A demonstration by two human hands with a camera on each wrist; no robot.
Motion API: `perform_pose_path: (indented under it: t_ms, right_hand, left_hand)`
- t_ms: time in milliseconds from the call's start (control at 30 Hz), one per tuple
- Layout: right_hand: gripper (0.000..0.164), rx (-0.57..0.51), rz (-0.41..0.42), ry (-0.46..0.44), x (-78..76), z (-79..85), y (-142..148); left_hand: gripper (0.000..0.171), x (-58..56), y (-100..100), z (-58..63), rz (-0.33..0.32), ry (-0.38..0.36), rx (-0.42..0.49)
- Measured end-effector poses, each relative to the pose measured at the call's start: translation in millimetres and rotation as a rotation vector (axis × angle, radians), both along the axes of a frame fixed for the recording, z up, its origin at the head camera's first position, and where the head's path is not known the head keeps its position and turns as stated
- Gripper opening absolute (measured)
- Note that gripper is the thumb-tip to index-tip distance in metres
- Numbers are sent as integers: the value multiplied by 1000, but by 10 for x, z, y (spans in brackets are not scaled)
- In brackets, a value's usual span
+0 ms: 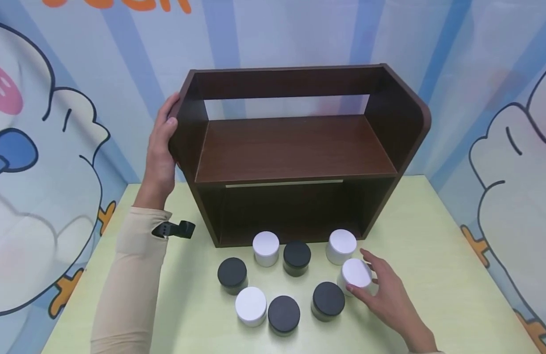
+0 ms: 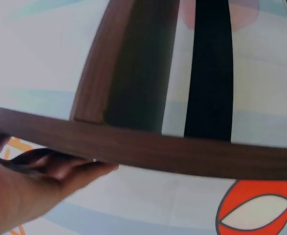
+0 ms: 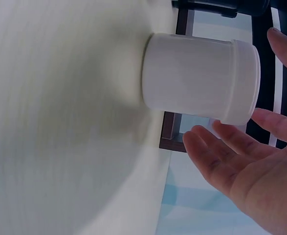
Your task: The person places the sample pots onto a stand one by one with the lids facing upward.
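My left hand [image 1: 159, 145] rests against the outer left side of a dark brown two-tier wooden shelf [image 1: 295, 147]. In the left wrist view its fingers [image 2: 84, 176] lie along the outside of the side panel [image 2: 182, 155]. Over at the right, my right hand [image 1: 387, 295] is spread around a white lidded jar [image 1: 356, 273], thumb and fingers on opposite sides. The right wrist view shows this jar [image 3: 197, 76] standing on the table, fingertips right at its lid and the thumb apart from it.
Several more jars stand in front of the shelf, such as a white jar [image 1: 342, 246] close behind the one by my hand and a black-lidded jar [image 1: 328, 301] to its left. A pale yellow-green table [image 1: 449, 255] bears everything. A printed blue-and-white cloth [image 1: 290, 34] hangs behind.
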State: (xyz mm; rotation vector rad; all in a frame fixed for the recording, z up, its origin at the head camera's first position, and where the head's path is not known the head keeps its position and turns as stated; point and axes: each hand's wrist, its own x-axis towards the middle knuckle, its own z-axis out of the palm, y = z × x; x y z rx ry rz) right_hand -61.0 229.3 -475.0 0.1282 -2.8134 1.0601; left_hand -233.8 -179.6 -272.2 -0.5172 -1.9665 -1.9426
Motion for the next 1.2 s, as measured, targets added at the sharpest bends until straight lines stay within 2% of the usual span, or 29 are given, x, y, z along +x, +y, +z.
perform_pose_path:
  t_ms: [300, 433, 633, 833, 1067, 1200]
  right_hand:
    - [78, -41, -5, 0, -2, -62, 14]
    - [74, -47, -11, -31, 2, -72, 2]
    - [68, -56, -26, -27, -19, -110, -15]
    - [68, -68, -30, -36, -30, -108, -35]
    - [69, -73, -32, -44, -34, -127, -31]
    - [69, -78, -37, -46, -40, -134, -30]
  left_hand:
    - [58, -15, 14, -41, -27, 15, 7]
    - [57, -13, 34, -51, 1, 28, -10]
    - [57, -13, 73, -32, 49, 41, -56]
    - [58, 7, 54, -11, 91, 43, -99]
    - [57, -20, 64, 4, 66, 87, -95]
    - [55, -35, 79, 12, 99, 130, -133]
